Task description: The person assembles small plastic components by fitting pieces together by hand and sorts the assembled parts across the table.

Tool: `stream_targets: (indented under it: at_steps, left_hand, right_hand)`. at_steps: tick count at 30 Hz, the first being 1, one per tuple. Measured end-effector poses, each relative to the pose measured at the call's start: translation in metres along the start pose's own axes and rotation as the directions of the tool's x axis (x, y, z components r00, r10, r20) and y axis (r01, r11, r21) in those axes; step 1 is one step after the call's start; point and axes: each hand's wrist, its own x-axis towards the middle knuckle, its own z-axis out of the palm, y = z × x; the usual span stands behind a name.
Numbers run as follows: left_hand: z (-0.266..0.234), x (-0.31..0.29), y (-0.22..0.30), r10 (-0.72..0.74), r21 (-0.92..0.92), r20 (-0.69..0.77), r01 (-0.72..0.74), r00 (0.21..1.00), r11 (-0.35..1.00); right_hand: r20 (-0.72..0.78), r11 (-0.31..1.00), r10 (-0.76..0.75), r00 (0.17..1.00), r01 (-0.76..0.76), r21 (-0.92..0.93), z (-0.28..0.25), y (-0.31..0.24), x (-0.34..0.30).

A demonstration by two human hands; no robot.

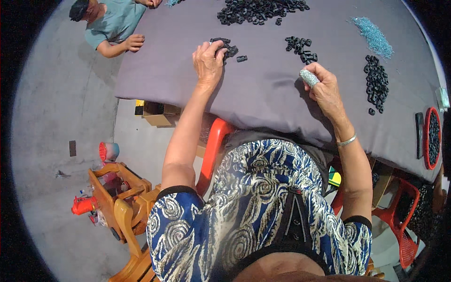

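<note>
My left hand reaches over a small heap of black plastic parts. Its fingers are bent but apart, with the tips at the heap, and I see nothing gripped in them. One loose black part lies just right of that heap. My right hand is curled closed above the cloth. A silvery, speckled tube-like piece shows at its front; whether it is a finger cover or something held is unclear. Anything inside the fist is hidden. Beyond this hand lies another small group of black parts.
Grey cloth covers the table. A large black heap lies at the far side. To the right are light-blue small pieces, more black parts and a red-rimmed tray. Another person is at the far left.
</note>
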Motion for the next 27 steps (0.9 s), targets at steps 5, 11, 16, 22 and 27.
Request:
stream_targets:
  at_steps: [5,11,16,22,27]
  left_hand:
    - [0.008,0.008,-0.005,0.028,0.019,0.002,-0.028,1.000,0.999]
    - [0.012,0.014,-0.007,0.031,0.005,0.040,-0.031,0.999,1.000]
    - [0.012,0.018,-0.010,0.014,0.080,0.103,-0.022,0.995,0.997]
    - [0.019,0.015,-0.008,0.073,0.106,0.090,-0.082,0.993,0.991]
    - [0.012,0.018,-0.015,0.101,0.081,0.091,-0.109,0.991,0.991]
  right_hand:
    - [0.020,0.997,-0.026,0.999,0.027,-0.069,-0.001,0.002,0.002]
    - [0.005,0.996,-0.037,0.999,0.037,-0.080,0.000,0.001,0.001]
    - [0.012,0.998,-0.019,1.000,0.020,-0.052,0.001,-0.001,0.000]
    - [-0.013,0.999,0.012,1.000,-0.013,-0.036,-0.002,-0.001,-0.002]
    - [-0.008,0.993,-0.057,0.998,0.056,-0.101,-0.001,0.002,0.004]
